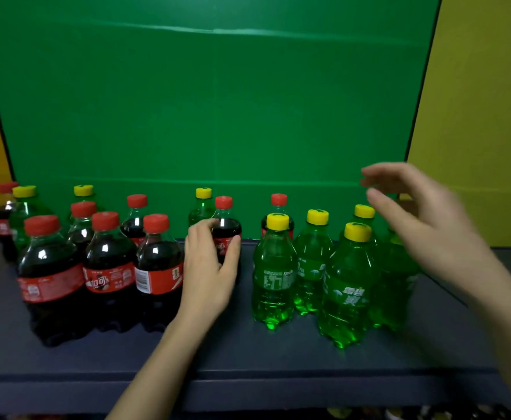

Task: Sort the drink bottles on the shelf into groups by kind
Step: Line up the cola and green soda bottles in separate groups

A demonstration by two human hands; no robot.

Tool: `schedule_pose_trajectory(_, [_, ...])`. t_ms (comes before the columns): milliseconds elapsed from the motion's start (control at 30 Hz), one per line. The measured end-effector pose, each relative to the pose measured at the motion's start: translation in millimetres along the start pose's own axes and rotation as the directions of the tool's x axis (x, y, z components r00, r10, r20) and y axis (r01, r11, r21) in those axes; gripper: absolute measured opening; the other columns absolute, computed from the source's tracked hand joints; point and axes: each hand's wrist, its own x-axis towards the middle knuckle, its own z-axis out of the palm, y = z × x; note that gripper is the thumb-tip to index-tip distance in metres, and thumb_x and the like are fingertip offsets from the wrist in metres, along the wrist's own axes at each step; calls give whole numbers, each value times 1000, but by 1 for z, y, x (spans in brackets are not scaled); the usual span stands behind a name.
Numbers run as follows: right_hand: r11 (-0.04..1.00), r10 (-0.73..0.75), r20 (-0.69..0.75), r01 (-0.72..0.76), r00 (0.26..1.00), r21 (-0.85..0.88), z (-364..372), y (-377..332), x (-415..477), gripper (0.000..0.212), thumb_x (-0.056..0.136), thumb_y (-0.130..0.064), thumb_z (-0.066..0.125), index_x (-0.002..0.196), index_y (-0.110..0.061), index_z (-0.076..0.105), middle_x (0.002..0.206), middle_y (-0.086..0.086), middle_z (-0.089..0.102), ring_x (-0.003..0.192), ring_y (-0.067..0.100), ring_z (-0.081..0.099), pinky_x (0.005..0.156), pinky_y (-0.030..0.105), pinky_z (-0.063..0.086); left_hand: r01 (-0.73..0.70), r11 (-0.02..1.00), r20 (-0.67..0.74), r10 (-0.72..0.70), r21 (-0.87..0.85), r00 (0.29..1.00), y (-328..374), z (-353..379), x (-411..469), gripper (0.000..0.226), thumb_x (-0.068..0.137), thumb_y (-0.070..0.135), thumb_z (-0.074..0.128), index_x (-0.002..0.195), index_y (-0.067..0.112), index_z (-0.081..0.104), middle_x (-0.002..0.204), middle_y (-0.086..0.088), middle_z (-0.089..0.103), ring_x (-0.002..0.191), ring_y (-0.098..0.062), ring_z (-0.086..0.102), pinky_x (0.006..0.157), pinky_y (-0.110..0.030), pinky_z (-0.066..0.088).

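Observation:
Dark cola bottles with red caps (108, 262) crowd the left of the dark shelf (248, 359). Green soda bottles with yellow caps (348, 286) cluster on the right. Some kinds are mixed: green bottles (25, 213) stand among the colas at the back left, and a cola bottle (278, 204) stands behind the green group. My left hand (208, 268) is wrapped around the body of a cola bottle (225, 225) in the middle. My right hand (414, 213) hovers open above the rightmost green bottles, blurred, holding nothing.
A green backboard (211, 101) closes the shelf behind the bottles, with yellow walls (475, 101) on either side. The shelf's front edge (248, 386) runs across the bottom, with tops of more items on a lower level just visible beneath.

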Motion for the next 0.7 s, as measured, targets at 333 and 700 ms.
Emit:
schedule_pose_trajectory(333, [886,335,614,-17,714,-463,58,41,133,60,84,-41,62,131,-8,46,128,4,55,115,20,52,99,27,38,163,984,68,-168,72,983,-27,24,43,65,71,21,78,123,2,44,119,-14,49,116,-28,43,97,-32,33])
schedule_pose_trajectory(700, [942,326,826,-87,460,-324,113,70,148,57,71,-16,78,118,-8,47,110,6,55,94,18,53,92,43,46,342,936,186,-322,-88,928,-35,25,40,69,66,18,82,122,14,42,117,-5,56,105,-22,54,91,-32,44])
